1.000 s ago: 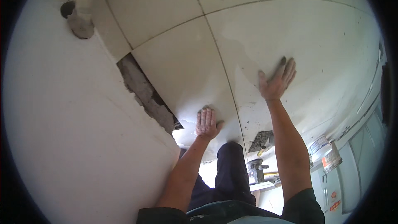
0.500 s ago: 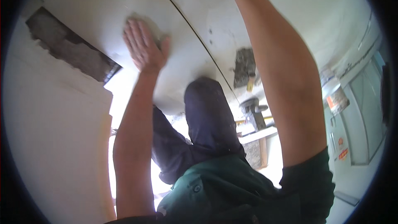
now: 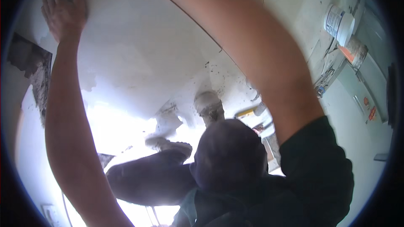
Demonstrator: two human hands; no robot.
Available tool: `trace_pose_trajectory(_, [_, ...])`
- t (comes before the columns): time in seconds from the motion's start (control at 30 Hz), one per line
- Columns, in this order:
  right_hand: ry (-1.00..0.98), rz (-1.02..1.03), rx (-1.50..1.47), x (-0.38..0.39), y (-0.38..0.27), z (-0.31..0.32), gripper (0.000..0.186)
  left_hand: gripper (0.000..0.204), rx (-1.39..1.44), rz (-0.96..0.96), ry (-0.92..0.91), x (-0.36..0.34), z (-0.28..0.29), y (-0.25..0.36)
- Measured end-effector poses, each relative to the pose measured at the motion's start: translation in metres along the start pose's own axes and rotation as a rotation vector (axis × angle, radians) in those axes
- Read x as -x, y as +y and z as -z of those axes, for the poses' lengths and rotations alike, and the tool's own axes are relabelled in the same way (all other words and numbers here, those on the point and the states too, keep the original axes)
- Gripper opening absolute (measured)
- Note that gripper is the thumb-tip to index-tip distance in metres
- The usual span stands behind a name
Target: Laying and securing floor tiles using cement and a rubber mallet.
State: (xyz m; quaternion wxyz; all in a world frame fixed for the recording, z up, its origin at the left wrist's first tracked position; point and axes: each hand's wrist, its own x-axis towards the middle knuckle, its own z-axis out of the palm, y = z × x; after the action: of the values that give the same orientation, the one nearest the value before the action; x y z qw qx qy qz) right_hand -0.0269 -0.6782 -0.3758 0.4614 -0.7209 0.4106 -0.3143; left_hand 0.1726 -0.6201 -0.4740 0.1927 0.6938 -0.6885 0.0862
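Floor tile (image 3: 134,38), one, large, pale, plain-faced; lies flat on the floor, under the left hand and away to its right and near side. Long axis: its visible sweep runs from far left to near right, beside a dark seam (image 3: 219,48), though with the corners out of view or lost in glare the true long side is uncertain. Left hand (image 3: 64,13), bare; set palm down on the tile's far left part, fingers pointing to the far side, slightly spread, thumb standing off to the right; nothing gripped. Right hand, beyond the far limit of the view; whether its fingers are apart or together cannot be told. Right forearm (image 3: 252,25), bare; crosses above the seam from near right to far left. Nearer hand to the tile: the left, in contact with it. Recess (image 3: 26,54), dark, rough-bottomed; just to the near left of the left hand, along the tile's left edge. Knee (image 3: 229,155), one, in dark cloth; near side, centre. White tub (image 3: 338,24), lying tilted at far right, well apart from the left hand; beside it, an orange-marked container (image 3: 357,51), grimy.
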Motion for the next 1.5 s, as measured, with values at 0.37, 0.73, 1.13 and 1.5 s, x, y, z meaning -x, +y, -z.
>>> trace_pose_trajectory(0.37, [0.264,-0.860,-0.047,0.408,-0.056,-0.016,0.045,0.058,0.239,-0.021,-0.281,0.251,0.163,-0.036])
trace_pose_trajectory(0.73, [0.471,-0.844,-0.388,0.375,-0.084,-0.042,0.053,0.089,0.051,1.519,-0.481,0.590,0.352,-0.125])
trace_pose_trajectory(1.13, [0.686,-0.763,-0.695,0.386,-0.062,-0.050,0.046,0.073,0.278,1.790,-0.256,0.576,0.347,-0.109])
trace_pose_trajectory(1.5, [0.362,-0.772,-0.129,0.388,-0.074,-0.054,0.058,0.078,0.544,1.759,-0.258,0.582,0.354,-0.135])
